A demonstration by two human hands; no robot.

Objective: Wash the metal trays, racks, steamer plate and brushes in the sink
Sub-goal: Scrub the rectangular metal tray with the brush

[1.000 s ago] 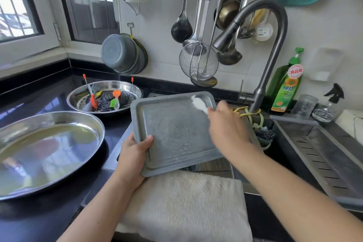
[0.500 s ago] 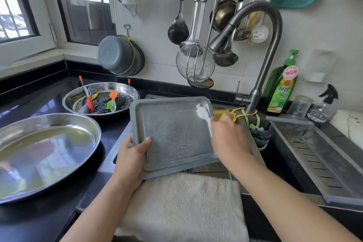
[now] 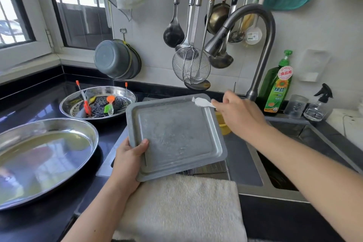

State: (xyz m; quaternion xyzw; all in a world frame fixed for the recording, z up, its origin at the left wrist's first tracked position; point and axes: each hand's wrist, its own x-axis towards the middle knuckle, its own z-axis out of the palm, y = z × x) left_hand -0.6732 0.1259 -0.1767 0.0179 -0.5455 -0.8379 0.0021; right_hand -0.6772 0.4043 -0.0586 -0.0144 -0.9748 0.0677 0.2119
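Note:
A dull grey rectangular metal tray (image 3: 176,135) is held tilted over the left side of the sink (image 3: 255,165). My left hand (image 3: 128,160) grips its near left corner, thumb on top. My right hand (image 3: 238,116) pinches a small white cloth or brush (image 3: 202,102) that touches the tray's far right corner. A round steel pan (image 3: 98,104) behind on the counter holds a black perforated steamer plate (image 3: 100,104), a wire rack and orange, red and green brushes (image 3: 109,105). A large oval steel tray (image 3: 39,159) lies at the left.
A curved faucet (image 3: 261,49) arches over the sink. Green dish soap (image 3: 279,86), a small glass and a spray bottle stand at the back right. Ladles and a wire skimmer (image 3: 191,65) hang on the wall. A beige towel (image 3: 182,208) drapes the front edge.
My right hand has moved from over the tray's upper right area to its far right corner, beyond the rim. The tray has tilted a little flatter in my left hand.

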